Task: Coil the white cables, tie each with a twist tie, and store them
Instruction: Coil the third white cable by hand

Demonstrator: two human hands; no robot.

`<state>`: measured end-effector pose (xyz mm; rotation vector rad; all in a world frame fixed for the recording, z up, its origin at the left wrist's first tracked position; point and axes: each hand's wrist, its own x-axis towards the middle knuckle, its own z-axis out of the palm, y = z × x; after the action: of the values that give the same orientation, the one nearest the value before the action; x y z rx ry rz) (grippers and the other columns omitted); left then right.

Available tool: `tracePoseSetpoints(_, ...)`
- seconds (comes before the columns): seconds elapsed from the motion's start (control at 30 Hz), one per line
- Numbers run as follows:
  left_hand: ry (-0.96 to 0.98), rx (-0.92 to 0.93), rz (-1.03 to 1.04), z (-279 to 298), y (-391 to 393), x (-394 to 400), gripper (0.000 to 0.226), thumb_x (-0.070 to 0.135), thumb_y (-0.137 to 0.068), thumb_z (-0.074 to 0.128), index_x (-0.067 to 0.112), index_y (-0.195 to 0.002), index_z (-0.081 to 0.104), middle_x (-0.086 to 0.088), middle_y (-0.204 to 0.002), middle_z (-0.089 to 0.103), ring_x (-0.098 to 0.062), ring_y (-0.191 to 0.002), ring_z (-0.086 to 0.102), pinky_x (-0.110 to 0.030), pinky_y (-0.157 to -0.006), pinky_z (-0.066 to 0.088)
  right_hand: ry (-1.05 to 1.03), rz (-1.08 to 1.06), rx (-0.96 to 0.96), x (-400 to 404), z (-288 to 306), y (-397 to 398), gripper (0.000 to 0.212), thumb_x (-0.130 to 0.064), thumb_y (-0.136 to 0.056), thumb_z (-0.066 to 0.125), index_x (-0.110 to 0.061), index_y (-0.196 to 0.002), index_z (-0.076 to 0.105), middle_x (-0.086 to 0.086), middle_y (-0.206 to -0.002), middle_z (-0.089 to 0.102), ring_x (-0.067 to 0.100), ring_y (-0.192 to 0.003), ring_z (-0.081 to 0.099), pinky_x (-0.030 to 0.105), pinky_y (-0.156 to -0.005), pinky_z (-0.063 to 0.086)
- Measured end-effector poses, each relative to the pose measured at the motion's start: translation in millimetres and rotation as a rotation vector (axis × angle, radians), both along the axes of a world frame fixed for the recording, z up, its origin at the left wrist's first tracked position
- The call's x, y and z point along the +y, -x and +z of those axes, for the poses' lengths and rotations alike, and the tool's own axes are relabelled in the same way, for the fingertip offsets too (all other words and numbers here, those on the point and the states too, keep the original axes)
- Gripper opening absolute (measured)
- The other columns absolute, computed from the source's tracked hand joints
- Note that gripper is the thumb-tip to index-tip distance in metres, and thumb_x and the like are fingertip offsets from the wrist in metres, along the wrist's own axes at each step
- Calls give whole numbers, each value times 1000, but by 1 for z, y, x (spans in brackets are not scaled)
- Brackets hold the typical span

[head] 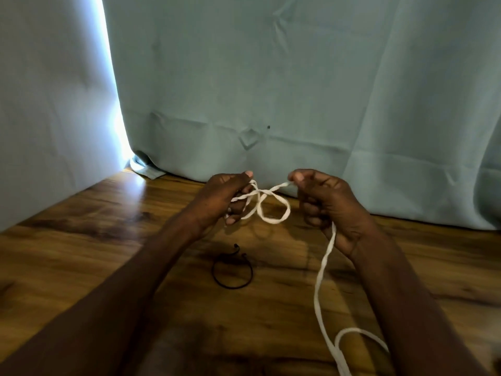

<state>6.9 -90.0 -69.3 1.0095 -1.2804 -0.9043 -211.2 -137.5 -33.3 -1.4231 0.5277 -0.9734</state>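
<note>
head view: both hands are raised above a wooden table, in front of a pale green curtain. the left hand has its fingers curled round loops of the white cable, gripping them; the thumb points up at the top. the right hand pinches the cable between thumb and forefinger near its top and has the other fingers curled, with the cable passing down through the fist. between the hands the cable crosses itself and hangs in one open loop, clear of the table. from under the right hand the cable runs down toward the near edge, where it bends into another loop on the table at the lower right. a black twist tie, bent into an open ring, lies on the table below the left hand, apart from the cable. a strip of bright light shows at the curtain's left edge.
</note>
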Motion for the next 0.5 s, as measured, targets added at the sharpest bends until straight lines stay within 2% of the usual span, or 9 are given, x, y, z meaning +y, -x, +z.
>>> tracePoseSetpoints(0.1,-39,-124,-208,-5,8,2,44,33,-110,42,5,-78,52,-5,-49,35,-21,-40,42,-31,-51,36,-75,-148,-268,-9,-3,-3,10,-18,-98,63,-14,-103,71,-4,-60,40,5,-41,29,15,-35,24)
tracePoseSetpoints(0.17,-53,-94,-319,-6,13,2,45,33,-110,41,7,-75,53,-4,-51,35,-20,-44,46,-32,-55,38,-21,-364,-269,-17,-7,2,11,-20,-101,63,-18,-102,74,-4,-62,48,8,-45,38,18,-38,32)
tracePoseSetpoints(0.2,-55,-50,-366,-5,14,3,46,35,-109,40,7,-75,54,-2,-51,35,-19,-44,46,-31,-55,37,108,-518,-147,-23,-12,5,12,-22,-101,64,-21,-101,76,-6,-65,56,10,-51,47,21,-43,38)
tracePoseSetpoints(0.27,-73,51,-474,-3,12,5,40,37,-106,42,11,-78,55,1,-51,35,-16,-44,44,-29,-52,36,524,-746,287,-32,-23,12,14,-31,-98,65,-27,-95,78,-10,-77,70,12,-70,63,30,-61,49)
tracePoseSetpoints(0.3,-91,90,-528,-2,11,7,34,35,-104,45,11,-82,54,2,-51,35,-15,-44,44,-26,-51,37,677,-728,480,-32,-29,11,15,-34,-98,66,-28,-90,77,-10,-81,73,11,-77,66,32,-67,49)
tracePoseSetpoints(0.37,-114,145,-601,-1,11,12,24,26,-103,48,11,-86,57,3,-52,37,-14,-46,45,-24,-51,40,784,-529,656,-28,-40,1,22,-34,-98,64,-34,-77,69,-8,-79,73,12,-77,68,31,-67,45)
tracePoseSetpoints(0.43,-85,267,-622,-2,14,11,20,18,-102,48,11,-88,60,4,-54,40,-13,-50,47,-24,-54,43,767,-432,700,-24,-42,-10,30,-30,-99,58,-35,-70,62,-3,-76,71,19,-76,68,29,-66,42)
tracePoseSetpoints(0.5,-12,473,-583,-3,16,4,18,17,-101,50,12,-86,58,6,-57,42,-11,-55,47,-24,-60,45,700,-380,663,-19,-38,-15,33,-27,-106,51,-31,-75,62,-5,-74,69,14,-73,65,29,-69,41)
